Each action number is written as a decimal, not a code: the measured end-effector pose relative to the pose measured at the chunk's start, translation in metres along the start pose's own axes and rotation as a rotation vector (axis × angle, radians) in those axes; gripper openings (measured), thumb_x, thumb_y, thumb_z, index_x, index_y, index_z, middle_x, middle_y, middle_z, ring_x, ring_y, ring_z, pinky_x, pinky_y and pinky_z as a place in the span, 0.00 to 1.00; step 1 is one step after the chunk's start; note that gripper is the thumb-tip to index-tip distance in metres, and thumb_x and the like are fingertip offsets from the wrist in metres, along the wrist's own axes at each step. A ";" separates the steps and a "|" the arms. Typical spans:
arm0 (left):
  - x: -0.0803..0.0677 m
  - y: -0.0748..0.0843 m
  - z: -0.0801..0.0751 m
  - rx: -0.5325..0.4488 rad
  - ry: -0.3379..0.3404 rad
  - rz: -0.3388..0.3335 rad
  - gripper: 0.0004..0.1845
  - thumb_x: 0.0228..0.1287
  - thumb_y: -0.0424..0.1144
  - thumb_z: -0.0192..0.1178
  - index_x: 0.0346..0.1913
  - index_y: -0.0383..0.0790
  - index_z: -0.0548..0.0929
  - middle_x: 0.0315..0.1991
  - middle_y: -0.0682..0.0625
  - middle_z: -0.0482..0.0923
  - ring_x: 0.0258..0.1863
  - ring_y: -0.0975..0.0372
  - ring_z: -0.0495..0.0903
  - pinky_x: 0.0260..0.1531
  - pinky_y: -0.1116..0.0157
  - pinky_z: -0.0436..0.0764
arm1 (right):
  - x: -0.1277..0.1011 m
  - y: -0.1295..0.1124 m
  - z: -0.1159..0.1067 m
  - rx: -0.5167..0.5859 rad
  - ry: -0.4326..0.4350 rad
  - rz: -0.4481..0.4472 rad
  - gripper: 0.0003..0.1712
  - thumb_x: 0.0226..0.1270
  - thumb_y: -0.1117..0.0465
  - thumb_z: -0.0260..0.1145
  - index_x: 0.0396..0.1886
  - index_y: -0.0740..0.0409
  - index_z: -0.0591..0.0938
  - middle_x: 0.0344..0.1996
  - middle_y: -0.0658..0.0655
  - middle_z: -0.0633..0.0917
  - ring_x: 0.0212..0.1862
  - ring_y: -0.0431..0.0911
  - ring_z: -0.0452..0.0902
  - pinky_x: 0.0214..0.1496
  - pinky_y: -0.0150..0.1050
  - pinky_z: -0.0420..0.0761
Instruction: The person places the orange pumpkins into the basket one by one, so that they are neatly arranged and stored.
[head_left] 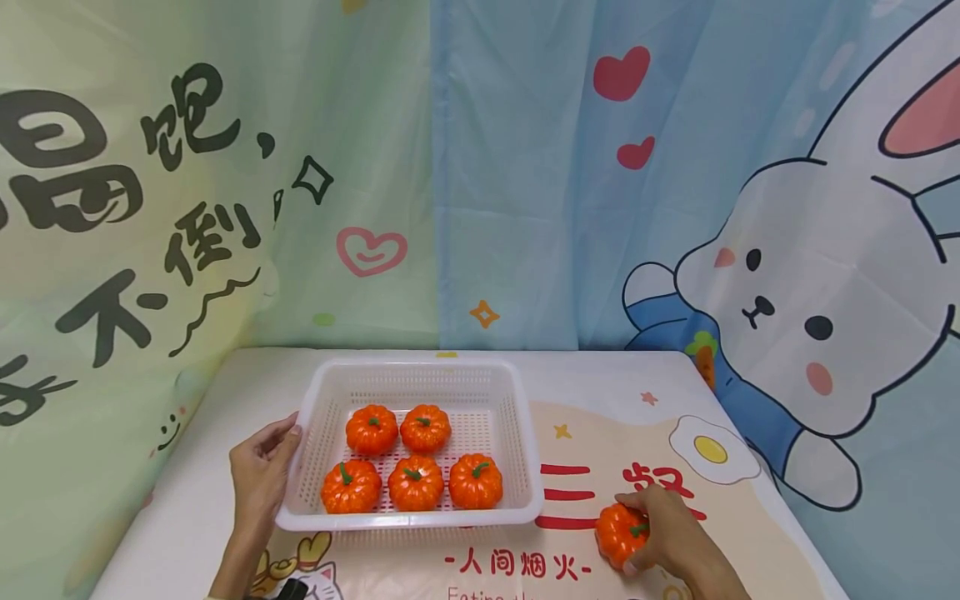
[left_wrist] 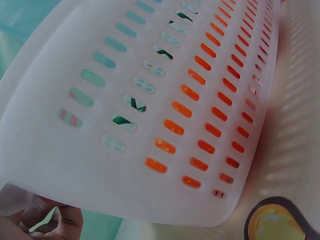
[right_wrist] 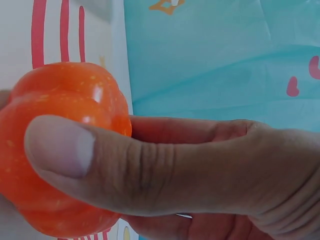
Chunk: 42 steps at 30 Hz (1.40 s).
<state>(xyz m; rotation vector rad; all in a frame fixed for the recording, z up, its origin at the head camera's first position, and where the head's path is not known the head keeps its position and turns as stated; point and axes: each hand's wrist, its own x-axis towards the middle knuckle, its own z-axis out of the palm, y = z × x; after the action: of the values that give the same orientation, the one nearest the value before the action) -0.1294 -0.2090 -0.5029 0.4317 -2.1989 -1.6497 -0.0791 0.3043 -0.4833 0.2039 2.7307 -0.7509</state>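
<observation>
A white perforated plastic basket (head_left: 420, 522) stands on the table in the head view, with several small orange toy pumpkins (head_left: 416, 482) in it, each with a green stem. My left hand (head_left: 258, 471) grips the basket's left rim. In the left wrist view the slotted side wall (left_wrist: 75, 165) fills most of the picture, orange showing through its slots, and part of the hand (left_wrist: 67, 222) appears at the lower left corner. Right of the basket, my right hand (head_left: 678, 529) holds another toy pumpkin (head_left: 619, 535). The right wrist view shows the thumb (right_wrist: 90, 160) across this pumpkin (right_wrist: 65, 100).
A printed cloth (head_left: 570, 417) with red lettering and a fried egg picture (head_left: 711, 450) covers the table. Behind the table hangs a curtain (head_left: 510, 167) with a rabbit picture. Some small black object (head_left: 292, 589) shows at the bottom edge near my left forearm.
</observation>
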 end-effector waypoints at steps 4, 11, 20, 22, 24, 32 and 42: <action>0.000 0.000 0.000 -0.005 -0.003 -0.004 0.20 0.82 0.41 0.63 0.67 0.34 0.86 0.58 0.37 0.89 0.36 0.77 0.84 0.39 0.80 0.85 | -0.002 0.000 -0.001 -0.012 0.003 -0.022 0.48 0.35 0.64 0.95 0.64 0.64 0.88 0.54 0.57 0.90 0.56 0.51 0.81 0.65 0.62 0.87; 0.001 -0.001 -0.001 -0.014 -0.002 -0.008 0.19 0.82 0.41 0.64 0.66 0.34 0.87 0.53 0.47 0.91 0.36 0.77 0.84 0.39 0.80 0.86 | -0.006 -0.007 -0.006 -0.013 -0.011 -0.030 0.48 0.37 0.64 0.94 0.65 0.66 0.87 0.53 0.58 0.90 0.55 0.51 0.80 0.64 0.60 0.88; 0.000 -0.002 -0.001 0.009 -0.007 -0.011 0.20 0.83 0.41 0.63 0.67 0.33 0.86 0.62 0.32 0.86 0.36 0.78 0.83 0.39 0.81 0.84 | -0.012 -0.019 -0.012 -0.007 0.004 -0.050 0.49 0.37 0.63 0.94 0.66 0.66 0.86 0.55 0.57 0.89 0.56 0.50 0.80 0.64 0.58 0.89; 0.001 -0.001 -0.002 0.007 -0.007 -0.010 0.20 0.83 0.41 0.63 0.67 0.33 0.86 0.62 0.31 0.86 0.36 0.78 0.83 0.39 0.81 0.84 | -0.013 -0.023 -0.014 -0.011 0.013 -0.056 0.49 0.38 0.63 0.94 0.66 0.65 0.86 0.54 0.57 0.88 0.56 0.50 0.80 0.62 0.56 0.90; 0.001 -0.001 -0.002 0.003 -0.005 -0.005 0.19 0.82 0.40 0.63 0.67 0.33 0.86 0.61 0.32 0.87 0.35 0.77 0.83 0.39 0.81 0.85 | -0.014 -0.026 -0.015 -0.022 0.019 -0.073 0.49 0.38 0.62 0.94 0.66 0.65 0.86 0.53 0.57 0.88 0.55 0.50 0.79 0.60 0.55 0.91; 0.002 -0.001 -0.002 -0.003 0.003 0.000 0.18 0.81 0.39 0.64 0.66 0.34 0.87 0.57 0.38 0.90 0.35 0.76 0.84 0.39 0.81 0.85 | -0.016 -0.040 -0.020 -0.038 0.030 -0.090 0.51 0.38 0.61 0.94 0.68 0.63 0.86 0.51 0.57 0.89 0.53 0.49 0.79 0.59 0.56 0.91; 0.000 -0.002 -0.001 -0.017 -0.019 0.001 0.20 0.83 0.42 0.62 0.68 0.34 0.86 0.63 0.32 0.86 0.37 0.76 0.84 0.40 0.80 0.85 | -0.015 -0.054 -0.031 -0.038 0.017 -0.153 0.49 0.41 0.61 0.93 0.67 0.66 0.86 0.51 0.57 0.90 0.54 0.50 0.78 0.57 0.53 0.91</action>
<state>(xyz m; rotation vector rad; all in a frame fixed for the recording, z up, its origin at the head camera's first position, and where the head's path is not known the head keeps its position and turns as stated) -0.1284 -0.2102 -0.5044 0.4120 -2.1972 -1.6771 -0.0842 0.2733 -0.4279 -0.0069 2.7981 -0.7391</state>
